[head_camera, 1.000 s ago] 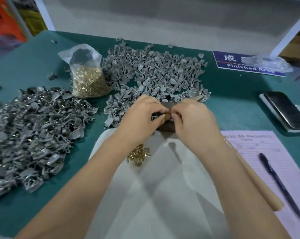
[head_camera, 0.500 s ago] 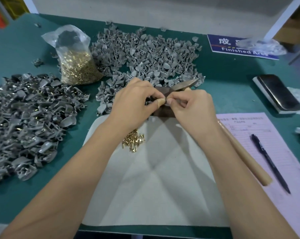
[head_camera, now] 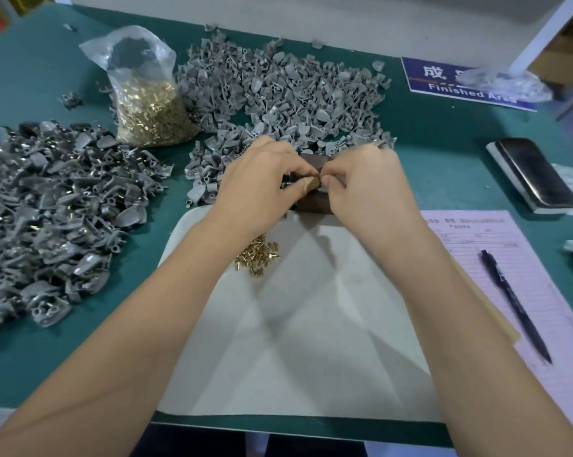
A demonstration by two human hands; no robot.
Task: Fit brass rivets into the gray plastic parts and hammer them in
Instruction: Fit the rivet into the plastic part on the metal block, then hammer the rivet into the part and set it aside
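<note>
My left hand [head_camera: 262, 183] and my right hand [head_camera: 367, 186] meet fingertip to fingertip over a dark brown block [head_camera: 314, 202] at the far edge of the white cloth [head_camera: 295, 341]. The left fingers grip a small gray plastic part, mostly hidden. The right thumb and forefinger pinch a tiny piece against it, seemingly a brass rivet. Loose brass rivets [head_camera: 258, 255] lie on the cloth under my left wrist. A wooden hammer handle [head_camera: 499, 321] shows beside my right forearm.
A clear bag of rivets [head_camera: 146, 107] stands at the back left, beside a heap of gray parts [head_camera: 278, 94]. A second heap [head_camera: 47, 206] fills the left. To the right are a phone [head_camera: 535, 174], a pink form [head_camera: 469, 245] and a pen [head_camera: 515, 305].
Both hands stay joined over the block, with small finger movements. The view has tilted down, so the table's near edge shows.
</note>
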